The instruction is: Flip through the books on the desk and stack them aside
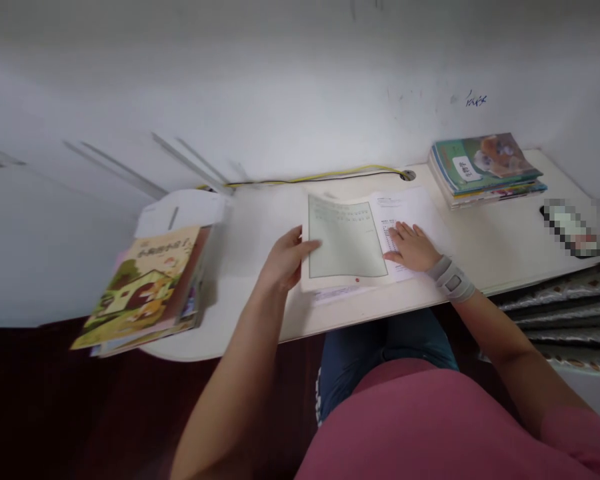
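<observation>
An open booklet [347,237] lies on the white desk [260,227], with a pale green panel of printed text on its left page. My left hand [285,260] grips the booklet's left edge, its thumb over the page. My right hand [413,247] rests flat on the printed right page, fingers slightly apart. A grey wrist brace [450,279] wraps my right wrist. A small sheet [337,294] sticks out from under the booklet's near edge.
A stack of illustrated books [140,293] overhangs the desk's left end, below a white paper item [180,213]. Further books [485,167] stand back right, near a pixelated phone-like object [575,230]. A yellow and black cable [320,177] runs along the wall to a desk grommet [407,175].
</observation>
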A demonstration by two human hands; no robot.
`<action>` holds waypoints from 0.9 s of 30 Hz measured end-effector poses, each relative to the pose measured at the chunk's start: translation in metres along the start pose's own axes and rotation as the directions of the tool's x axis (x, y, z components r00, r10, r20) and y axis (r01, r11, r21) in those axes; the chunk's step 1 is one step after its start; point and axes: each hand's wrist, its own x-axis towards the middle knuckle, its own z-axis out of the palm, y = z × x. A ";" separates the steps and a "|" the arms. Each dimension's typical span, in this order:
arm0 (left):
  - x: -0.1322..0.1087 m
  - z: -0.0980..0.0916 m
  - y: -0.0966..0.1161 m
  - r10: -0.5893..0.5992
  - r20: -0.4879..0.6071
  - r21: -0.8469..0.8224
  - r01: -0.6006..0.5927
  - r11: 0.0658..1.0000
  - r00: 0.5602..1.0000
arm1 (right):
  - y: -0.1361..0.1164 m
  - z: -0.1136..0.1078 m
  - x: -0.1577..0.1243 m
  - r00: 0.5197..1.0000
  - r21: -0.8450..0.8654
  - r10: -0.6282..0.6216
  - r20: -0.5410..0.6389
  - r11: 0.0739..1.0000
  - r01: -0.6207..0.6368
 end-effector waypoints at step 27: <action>-0.010 0.009 -0.084 0.345 0.044 0.830 -0.226 0.510 0.938 | 0.100 -0.022 -0.096 0.817 0.631 0.522 -0.244 0.725 -0.275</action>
